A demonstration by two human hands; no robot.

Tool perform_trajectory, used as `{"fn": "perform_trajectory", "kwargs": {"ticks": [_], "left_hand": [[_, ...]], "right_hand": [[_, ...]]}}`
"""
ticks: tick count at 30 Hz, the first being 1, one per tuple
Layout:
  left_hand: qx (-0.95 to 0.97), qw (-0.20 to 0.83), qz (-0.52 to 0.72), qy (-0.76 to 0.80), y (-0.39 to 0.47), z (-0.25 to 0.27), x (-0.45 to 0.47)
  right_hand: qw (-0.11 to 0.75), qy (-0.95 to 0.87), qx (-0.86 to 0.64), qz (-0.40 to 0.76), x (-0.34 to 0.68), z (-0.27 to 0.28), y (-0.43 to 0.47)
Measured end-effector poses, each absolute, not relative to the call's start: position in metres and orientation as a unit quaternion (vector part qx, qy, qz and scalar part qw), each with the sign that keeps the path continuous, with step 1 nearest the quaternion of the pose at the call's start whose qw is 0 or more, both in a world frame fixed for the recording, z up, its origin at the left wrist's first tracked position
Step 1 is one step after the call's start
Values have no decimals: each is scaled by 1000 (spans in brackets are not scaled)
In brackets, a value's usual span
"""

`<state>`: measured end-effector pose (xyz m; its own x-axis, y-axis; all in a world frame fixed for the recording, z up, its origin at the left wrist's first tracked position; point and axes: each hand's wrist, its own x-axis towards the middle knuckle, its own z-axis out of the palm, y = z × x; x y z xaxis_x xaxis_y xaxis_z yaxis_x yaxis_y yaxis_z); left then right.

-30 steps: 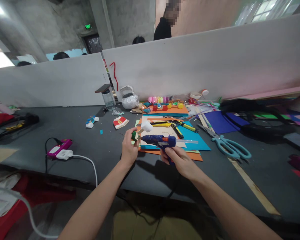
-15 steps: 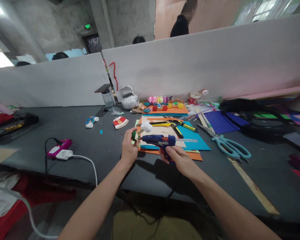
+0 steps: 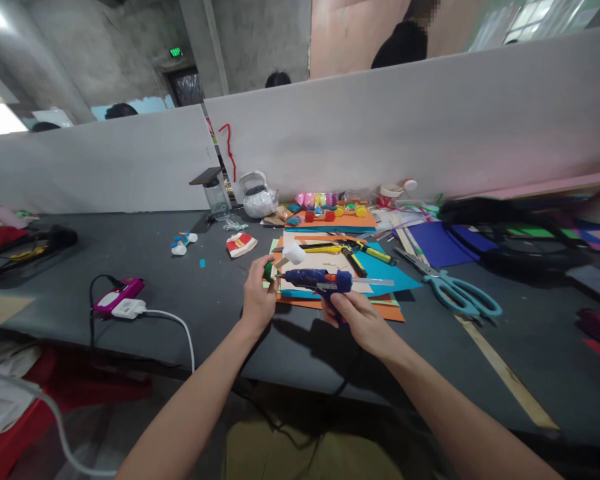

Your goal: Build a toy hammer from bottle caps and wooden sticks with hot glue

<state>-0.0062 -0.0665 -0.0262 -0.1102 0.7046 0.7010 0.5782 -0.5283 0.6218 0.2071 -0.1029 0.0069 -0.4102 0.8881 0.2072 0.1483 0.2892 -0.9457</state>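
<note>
My right hand (image 3: pixel 357 319) is wrapped round the handle of a dark blue hot glue gun (image 3: pixel 313 281). A clear glue stick (image 3: pixel 375 283) juts from its rear end. My left hand (image 3: pixel 259 293) is closed on a small craft piece with a green end, a short wooden stick and a white round end (image 3: pixel 294 253). The glue gun's nozzle points left and meets, or nearly meets, the piece beside my left fingers; actual contact is too small to tell. Under both hands lies a stack of coloured paper (image 3: pixel 395 285), with yellow-black cutters (image 3: pixel 354 261) on top.
Blue-handled scissors (image 3: pixel 460 293) lie to the right. A purple-white power adapter (image 3: pixel 120 300) with a white cable sits at left. Further back are a glass jar (image 3: pixel 216 200), a foil-like basket (image 3: pixel 259 200) and red and yellow spools (image 3: pixel 320 215). A white partition (image 3: pixel 380 127) closes off the back.
Both hands, the glue gun and the craft piece stay almost still. The blue paper's right corner sits slightly higher. A person behind the partition has moved right.
</note>
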Motion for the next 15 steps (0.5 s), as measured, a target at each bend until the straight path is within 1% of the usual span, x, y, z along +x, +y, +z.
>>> {"fn": "perform_trajectory", "kwargs": {"ticks": [15], "left_hand": [[666,57,565,484,-68,-23,-5]], "right_hand": [[392,-694,-365,482,208,9,-103]]}}
